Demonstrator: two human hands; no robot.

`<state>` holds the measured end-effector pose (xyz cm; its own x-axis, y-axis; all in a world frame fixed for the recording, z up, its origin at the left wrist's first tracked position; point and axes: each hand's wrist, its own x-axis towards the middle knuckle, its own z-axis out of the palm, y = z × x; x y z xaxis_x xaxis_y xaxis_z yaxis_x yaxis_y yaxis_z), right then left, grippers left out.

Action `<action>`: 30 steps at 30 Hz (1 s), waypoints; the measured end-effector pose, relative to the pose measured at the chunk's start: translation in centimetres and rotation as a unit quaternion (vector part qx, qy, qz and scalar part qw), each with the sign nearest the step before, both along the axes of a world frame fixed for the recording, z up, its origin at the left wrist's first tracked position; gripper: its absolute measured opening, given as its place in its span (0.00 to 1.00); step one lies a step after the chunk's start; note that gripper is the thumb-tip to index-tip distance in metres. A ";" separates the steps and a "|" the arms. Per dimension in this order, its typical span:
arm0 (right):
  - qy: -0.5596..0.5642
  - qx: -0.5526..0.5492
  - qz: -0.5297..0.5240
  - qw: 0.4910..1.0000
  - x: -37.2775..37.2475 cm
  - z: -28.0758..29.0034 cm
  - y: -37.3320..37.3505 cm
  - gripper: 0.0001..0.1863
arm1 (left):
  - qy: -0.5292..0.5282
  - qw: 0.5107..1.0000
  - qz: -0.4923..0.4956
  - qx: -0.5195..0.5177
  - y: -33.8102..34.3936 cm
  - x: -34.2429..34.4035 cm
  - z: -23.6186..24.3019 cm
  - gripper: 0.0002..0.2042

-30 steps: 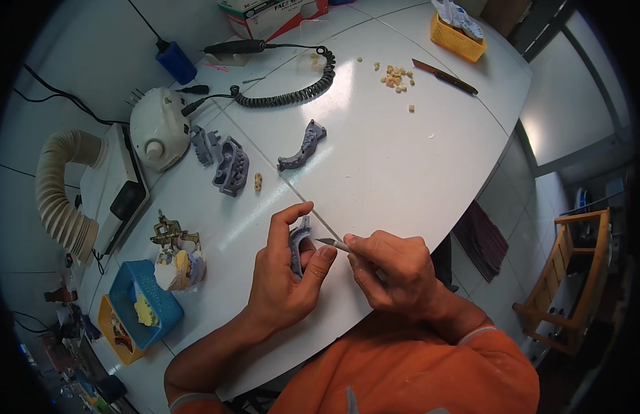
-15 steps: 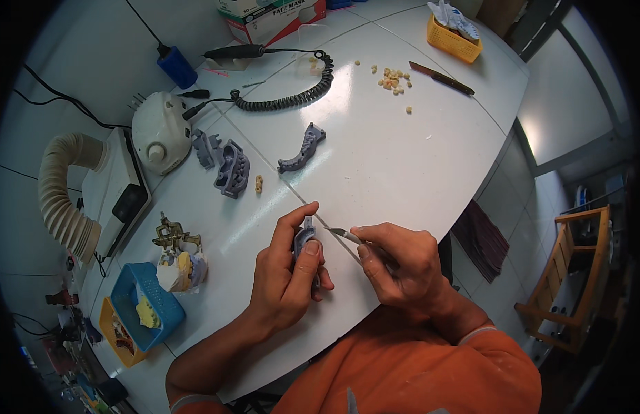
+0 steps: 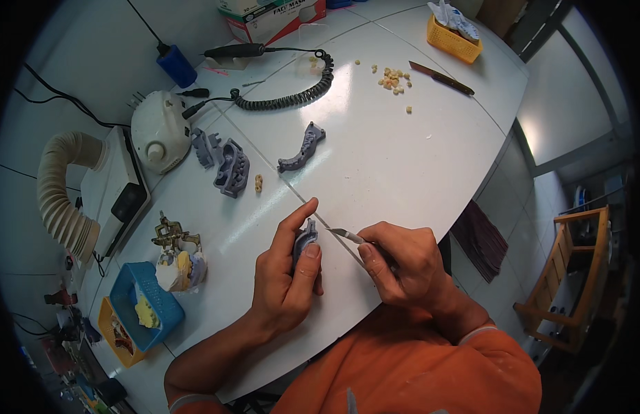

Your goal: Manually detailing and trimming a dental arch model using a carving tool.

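Observation:
My left hand (image 3: pixel 282 283) is closed around a small grey-purple dental model piece (image 3: pixel 305 236), its thumb pressed on the piece. My right hand (image 3: pixel 403 265) grips a scalpel-like knife (image 3: pixel 344 234) with a pale handle, its blade tip just right of the piece; contact cannot be made out. Beyond my hands lie a curved grey dental model (image 3: pixel 303 148), two grey model parts (image 3: pixel 230 169) and a small tan tooth piece (image 3: pixel 258 183). At the left stands a metal articulator with plaster models (image 3: pixel 178 262).
The white table (image 3: pixel 416 172) holds tooth-like pieces (image 3: pixel 392 81), a knife (image 3: pixel 441 79), a yellow basket (image 3: pixel 452 41), a white micromotor (image 3: pixel 160 131) with coiled-cord handpiece (image 3: pixel 234 50), a suction hose (image 3: pixel 61 200), blue and yellow trays (image 3: pixel 165 317) and a boxed package (image 3: pixel 268 24). A wooden rack (image 3: pixel 561 276) stands beyond the right edge.
My left thumb has moved up and over the held piece, which sits turned within my fingers. The knife and my right hand have shifted slightly up and to the right.

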<state>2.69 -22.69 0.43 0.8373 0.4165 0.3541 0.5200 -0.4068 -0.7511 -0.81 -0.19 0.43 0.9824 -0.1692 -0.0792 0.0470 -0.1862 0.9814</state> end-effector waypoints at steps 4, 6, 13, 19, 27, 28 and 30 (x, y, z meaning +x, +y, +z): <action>-0.013 -0.013 0.005 1.000 -0.2 -0.5 0.2 0.03 | 0.004 0.999 -0.002 0.041 0.1 0.1 0.2 0.25; -0.019 -0.018 0.010 1.000 -0.2 -0.6 0.4 0.04 | 0.007 0.999 0.002 0.036 -0.1 0.1 0.5 0.25; -0.032 -0.005 0.001 0.999 -0.3 -0.9 0.9 0.04 | 0.011 1.000 0.011 0.027 -0.3 0.0 0.6 0.25; -0.032 -0.018 0.013 0.999 -0.1 -0.6 0.6 0.06 | -0.027 0.999 0.025 -0.010 -0.6 -0.1 0.0 0.24; -0.024 -0.016 0.018 0.999 0.0 -0.5 0.6 0.12 | -0.083 0.994 0.014 0.066 -0.1 -0.3 -0.3 0.22; -0.022 -0.011 0.020 1.000 0.0 -0.4 0.7 0.12 | -0.118 0.988 0.014 0.101 0.1 -0.2 -0.4 0.22; -0.023 -0.019 0.021 0.999 -0.1 -0.6 0.6 0.13 | -0.123 0.988 0.019 0.088 -0.2 -0.1 -0.6 0.22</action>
<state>2.63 -22.09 -0.17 0.8024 0.4641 0.3753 0.5704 -0.4113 -0.7109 -0.94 -0.39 -0.20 0.9810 -0.1360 0.1384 -0.1789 -0.3578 0.9165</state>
